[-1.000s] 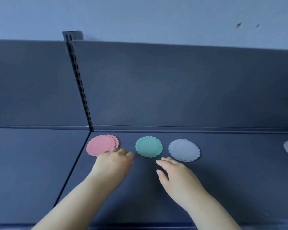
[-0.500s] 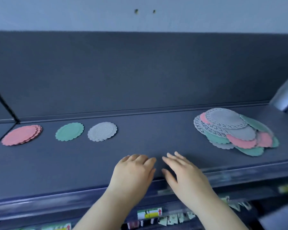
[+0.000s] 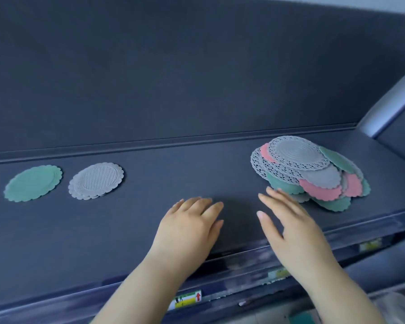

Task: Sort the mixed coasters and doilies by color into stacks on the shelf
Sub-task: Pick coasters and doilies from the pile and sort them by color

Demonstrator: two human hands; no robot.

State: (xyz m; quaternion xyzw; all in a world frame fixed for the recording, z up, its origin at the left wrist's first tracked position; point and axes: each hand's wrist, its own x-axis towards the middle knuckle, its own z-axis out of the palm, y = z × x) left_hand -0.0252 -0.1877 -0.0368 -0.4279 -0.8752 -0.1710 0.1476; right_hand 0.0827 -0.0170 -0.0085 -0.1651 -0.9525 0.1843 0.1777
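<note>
A mixed pile [image 3: 313, 169] of grey lace doilies and pink, green and grey scalloped coasters lies on the right of the dark shelf [image 3: 173, 164]. On the left lie a green coaster stack [image 3: 33, 183] and a grey coaster stack [image 3: 96, 180], side by side and apart. My left hand [image 3: 189, 228] hovers over the shelf's middle with fingers relaxed, holding nothing. With fingers spread and empty, my right hand [image 3: 290, 228] has its fingertips close to the pile's left edge; contact cannot be told.
The shelf has a dark back panel [image 3: 197, 78] and a raised front lip [image 3: 243, 256] with price labels [image 3: 187, 300] below it. A grey slanted post [image 3: 393, 106] bounds the shelf at the right end.
The view and both hands have shifted right along the shelf, toward the mixed pile. The pink stack at the far left has left the frame.
</note>
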